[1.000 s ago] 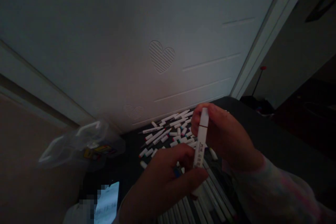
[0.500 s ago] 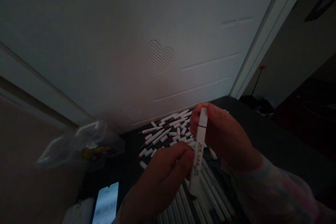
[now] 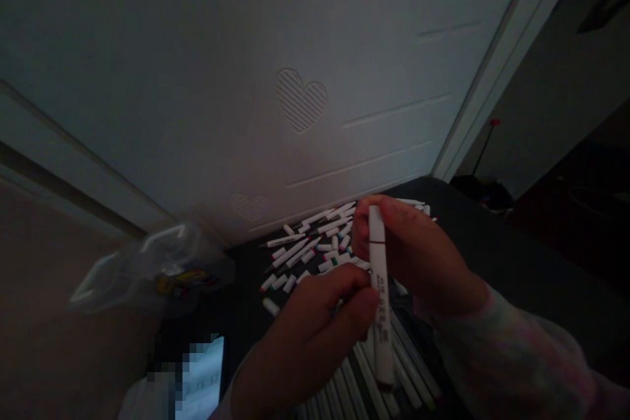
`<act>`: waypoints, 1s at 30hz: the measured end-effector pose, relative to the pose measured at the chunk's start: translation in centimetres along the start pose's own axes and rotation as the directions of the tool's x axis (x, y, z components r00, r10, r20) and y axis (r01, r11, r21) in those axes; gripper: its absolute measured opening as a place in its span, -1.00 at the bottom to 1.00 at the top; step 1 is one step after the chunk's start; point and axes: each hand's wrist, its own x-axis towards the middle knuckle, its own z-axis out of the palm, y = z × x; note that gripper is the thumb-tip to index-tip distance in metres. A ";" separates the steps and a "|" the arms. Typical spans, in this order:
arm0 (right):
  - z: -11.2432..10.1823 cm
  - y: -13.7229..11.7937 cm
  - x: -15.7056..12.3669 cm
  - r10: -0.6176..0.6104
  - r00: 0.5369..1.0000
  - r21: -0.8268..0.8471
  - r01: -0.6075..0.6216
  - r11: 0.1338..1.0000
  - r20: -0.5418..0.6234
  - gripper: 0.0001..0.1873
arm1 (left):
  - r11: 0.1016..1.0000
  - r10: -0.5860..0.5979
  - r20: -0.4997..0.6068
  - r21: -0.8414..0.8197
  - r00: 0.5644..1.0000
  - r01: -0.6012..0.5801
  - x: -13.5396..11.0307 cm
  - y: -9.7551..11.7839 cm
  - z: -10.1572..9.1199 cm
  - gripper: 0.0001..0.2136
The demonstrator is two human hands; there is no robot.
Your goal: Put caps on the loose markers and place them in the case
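Note:
A white marker [image 3: 381,302] with dark printing and a thin dark red line below its cap is held nearly upright between both hands. My left hand [image 3: 319,321] pinches the barrel near its middle between thumb and fingers. At the upper, capped end, my right hand [image 3: 413,249] grips with thumb and fingers. Behind the hands, uncapped markers [image 3: 290,254] and loose white caps [image 3: 278,283] with coloured ends lie scattered on the dark surface. Below them is a row of capped markers [image 3: 344,387] set side by side, partly hidden by my left hand and the held marker.
A clear plastic case [image 3: 197,262] with a colourful label stands at the left. A lit phone [image 3: 204,374] lies at the lower left. Behind the dark table [image 3: 497,262] rises a white panel [image 3: 207,111] with embossed hearts. A red-tipped rod [image 3: 485,147] is at the far right.
The held marker has turned from leaning to nearly upright, its lower end swinging right. My left hand has shifted slightly right, and my right hand slightly left.

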 end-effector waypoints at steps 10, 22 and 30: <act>0.3 -0.2 -0.3 0.036 0.999 -0.022 -0.036 0.999 0.028 -0.77 | 0.999 0.027 0.043 -0.024 0.999 -0.026 0.3 0.6 0.0 -0.78; 0.2 0.0 0.0 -0.034 0.999 -0.158 0.038 0.987 0.026 -0.77 | 0.996 0.052 -0.014 0.073 0.999 -0.051 0.4 0.2 0.2 -0.79; 0.1 0.0 0.3 -0.102 0.993 -0.310 0.114 0.944 0.053 -0.86 | 0.975 0.080 -0.141 0.217 0.987 -0.048 1.0 0.1 0.5 -0.81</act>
